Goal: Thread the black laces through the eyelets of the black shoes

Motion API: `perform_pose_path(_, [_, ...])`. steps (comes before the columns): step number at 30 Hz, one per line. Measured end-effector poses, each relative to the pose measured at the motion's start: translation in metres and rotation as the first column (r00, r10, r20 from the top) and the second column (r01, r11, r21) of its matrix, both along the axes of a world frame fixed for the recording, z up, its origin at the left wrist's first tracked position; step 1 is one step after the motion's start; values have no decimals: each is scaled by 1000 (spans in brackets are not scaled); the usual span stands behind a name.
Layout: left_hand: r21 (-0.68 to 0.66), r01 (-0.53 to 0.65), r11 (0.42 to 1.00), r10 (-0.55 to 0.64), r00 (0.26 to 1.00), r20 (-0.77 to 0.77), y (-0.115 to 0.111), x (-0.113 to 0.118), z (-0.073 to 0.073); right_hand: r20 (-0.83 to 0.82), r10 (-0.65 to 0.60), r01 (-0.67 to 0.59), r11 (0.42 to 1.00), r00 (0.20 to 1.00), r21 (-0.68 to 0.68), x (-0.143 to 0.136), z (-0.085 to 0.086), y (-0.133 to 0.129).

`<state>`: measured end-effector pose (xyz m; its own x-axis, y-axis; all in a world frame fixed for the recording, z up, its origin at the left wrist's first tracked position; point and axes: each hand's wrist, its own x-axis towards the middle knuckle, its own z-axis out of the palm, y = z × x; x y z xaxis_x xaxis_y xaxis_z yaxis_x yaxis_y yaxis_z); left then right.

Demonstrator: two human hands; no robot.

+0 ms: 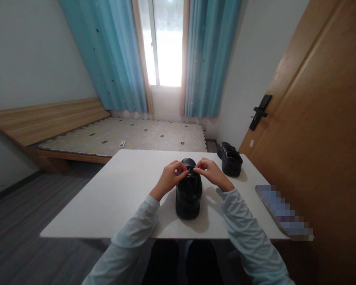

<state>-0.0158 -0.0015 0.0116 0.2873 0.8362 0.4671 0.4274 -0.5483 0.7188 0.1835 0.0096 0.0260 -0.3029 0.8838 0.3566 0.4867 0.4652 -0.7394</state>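
Observation:
A black lace-up shoe (188, 198) stands on the white table in front of me, its toe pointing away and its heel toward me. My left hand (174, 174) is at the left side of the lacing, thumb and fingers pinched on the shoelace (191, 169). From the right, my right hand (208, 171) pinches the lace too, close to the shoe's front. The thin lace strands between my fingertips are dark and hard to make out. A second black shoe (231, 161) rests at the table's far right, apart from both hands.
The white table (106, 198) reaches toward a bed (148, 136) with a patterned cover, where a small white remote (122, 144) lies. A pixelated flat item (281, 211) is on the table's right edge. A wooden door (320, 118) with a black handle (260, 113) stands on the right.

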Motion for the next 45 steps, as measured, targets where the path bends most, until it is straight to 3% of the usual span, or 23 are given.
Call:
perform_pose_path(6, [-111, 74, 991, -70, 997, 39, 3, -9, -1, -176, 22, -60, 974, 984, -216, 9, -5, -2])
perform_pose_path(10, [-143, 133, 981, -133, 991, 11, 6, -16, -2, -225, 54, -117, 953, 973, -280, 20, -1, -4])
perform_pose_path(20, [-221, 191, 956, -213, 974, -77, 10, -28, -5, -73, 69, -86, 962, 995, -261, 35, 0, -7])
perform_pose_path(27, [-367, 262, 893, -319, 942, -102, 10, -35, -7, 21, 107, -100, 969, 994, -226, 38, 5, -11])
perform_pose_path(35, [-467, 260, 845, -363, 921, -144, 12, -40, -11, 106, 125, -90, 954, 986, -285, 40, 4, -11])
perform_pose_path(45, [-506, 235, 830, -371, 909, -187, 10, -39, -9, 151, 156, -98, 938, 976, -333, 40, 3, -12])
